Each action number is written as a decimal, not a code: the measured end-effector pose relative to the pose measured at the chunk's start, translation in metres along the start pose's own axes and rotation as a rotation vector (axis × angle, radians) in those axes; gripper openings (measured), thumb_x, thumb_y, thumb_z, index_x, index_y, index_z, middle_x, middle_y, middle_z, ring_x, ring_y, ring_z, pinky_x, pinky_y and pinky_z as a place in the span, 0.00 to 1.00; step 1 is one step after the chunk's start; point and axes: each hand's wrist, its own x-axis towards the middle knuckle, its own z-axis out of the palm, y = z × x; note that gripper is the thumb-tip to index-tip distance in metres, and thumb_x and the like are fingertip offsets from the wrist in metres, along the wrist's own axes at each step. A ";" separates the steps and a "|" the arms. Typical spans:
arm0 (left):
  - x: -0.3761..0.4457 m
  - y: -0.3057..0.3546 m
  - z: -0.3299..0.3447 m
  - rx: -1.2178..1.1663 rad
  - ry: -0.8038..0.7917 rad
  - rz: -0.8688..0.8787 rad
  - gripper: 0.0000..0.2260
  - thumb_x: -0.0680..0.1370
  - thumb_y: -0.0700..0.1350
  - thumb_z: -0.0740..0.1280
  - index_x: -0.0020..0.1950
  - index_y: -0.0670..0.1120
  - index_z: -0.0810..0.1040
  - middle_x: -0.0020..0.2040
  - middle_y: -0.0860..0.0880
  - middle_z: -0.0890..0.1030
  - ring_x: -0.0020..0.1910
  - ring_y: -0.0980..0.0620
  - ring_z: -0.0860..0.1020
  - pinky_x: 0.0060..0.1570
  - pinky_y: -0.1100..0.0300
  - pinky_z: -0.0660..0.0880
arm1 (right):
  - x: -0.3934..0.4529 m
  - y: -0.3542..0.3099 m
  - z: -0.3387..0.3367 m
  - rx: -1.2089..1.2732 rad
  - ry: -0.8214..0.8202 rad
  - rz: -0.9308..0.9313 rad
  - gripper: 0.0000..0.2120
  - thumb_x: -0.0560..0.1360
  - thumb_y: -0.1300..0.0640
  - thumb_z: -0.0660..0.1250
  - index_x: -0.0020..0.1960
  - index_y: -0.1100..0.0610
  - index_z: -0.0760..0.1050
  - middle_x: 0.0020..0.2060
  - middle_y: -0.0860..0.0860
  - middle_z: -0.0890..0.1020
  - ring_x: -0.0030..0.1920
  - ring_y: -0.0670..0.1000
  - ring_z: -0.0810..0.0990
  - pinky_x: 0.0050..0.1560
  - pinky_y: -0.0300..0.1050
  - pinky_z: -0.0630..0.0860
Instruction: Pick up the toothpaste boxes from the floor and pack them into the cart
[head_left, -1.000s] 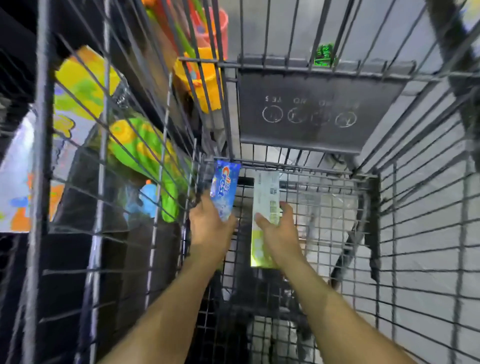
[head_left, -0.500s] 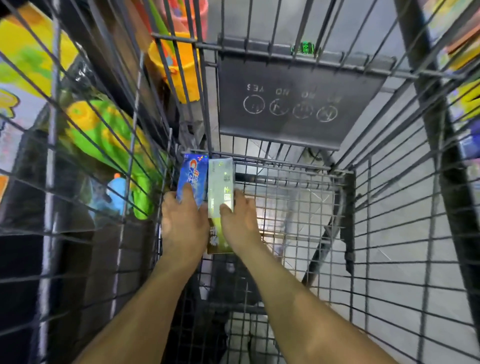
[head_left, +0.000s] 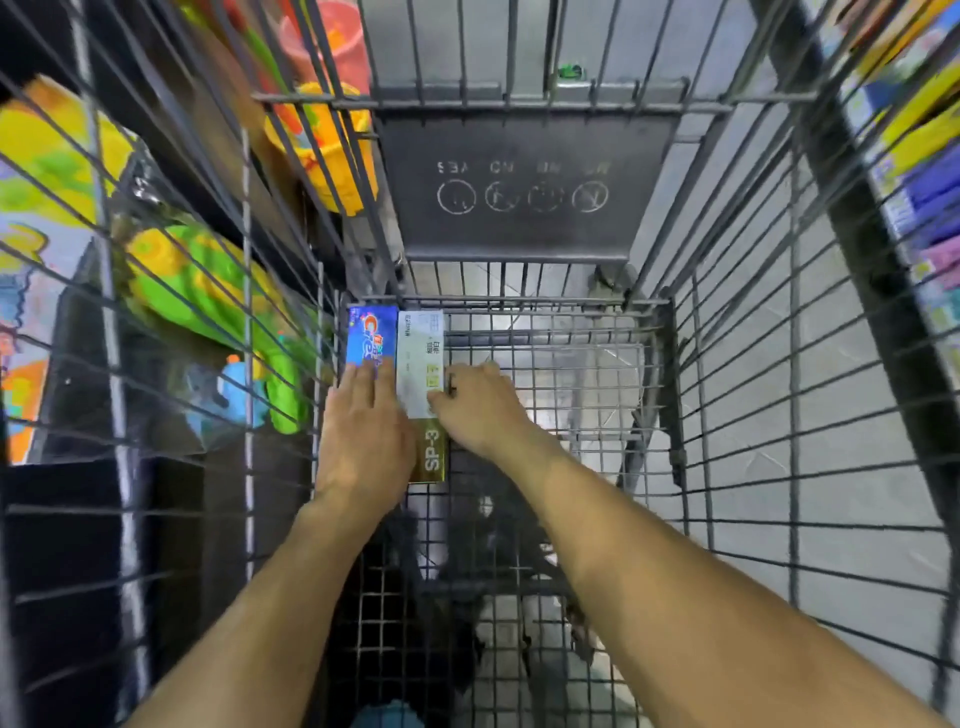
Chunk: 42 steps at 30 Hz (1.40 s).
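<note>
Both my arms reach down into the wire cart. A blue toothpaste box lies flat on the cart floor in the far left corner, against the left wall. My left hand rests palm-down on its near end, fingers spread. A white and gold toothpaste box marked SP-3 lies right beside it, side by side and touching. My right hand presses its fingertips against that box's right edge.
The cart's dark child-seat flap with printed symbols hangs at the far end. Colourful toys fill shelves outside the left wall. Boxed goods line the shelf on the right. Grey tiled floor shows through the mesh.
Both boxes have come down from a raised, tilted hold to lie flat side by side in the far left corner. My hands now press on them instead of gripping.
</note>
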 end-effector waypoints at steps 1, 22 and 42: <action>-0.005 0.003 -0.008 -0.006 0.000 0.034 0.29 0.83 0.46 0.55 0.81 0.37 0.51 0.81 0.38 0.56 0.80 0.39 0.54 0.79 0.45 0.52 | -0.011 0.000 -0.010 -0.032 0.005 -0.020 0.22 0.80 0.47 0.61 0.71 0.53 0.71 0.66 0.59 0.70 0.68 0.62 0.68 0.69 0.59 0.69; -0.241 0.243 -0.204 0.193 -0.029 1.025 0.29 0.80 0.56 0.54 0.78 0.43 0.66 0.77 0.42 0.67 0.76 0.41 0.66 0.73 0.45 0.64 | -0.526 0.140 -0.165 -0.340 0.649 0.327 0.25 0.78 0.45 0.62 0.71 0.57 0.73 0.70 0.58 0.74 0.67 0.63 0.73 0.67 0.56 0.70; -0.602 0.502 -0.063 0.823 -0.222 2.021 0.29 0.84 0.57 0.54 0.83 0.50 0.50 0.83 0.45 0.53 0.80 0.44 0.55 0.77 0.49 0.54 | -0.917 0.325 0.179 0.670 1.081 1.295 0.32 0.78 0.40 0.58 0.71 0.63 0.72 0.68 0.65 0.74 0.68 0.66 0.72 0.67 0.57 0.68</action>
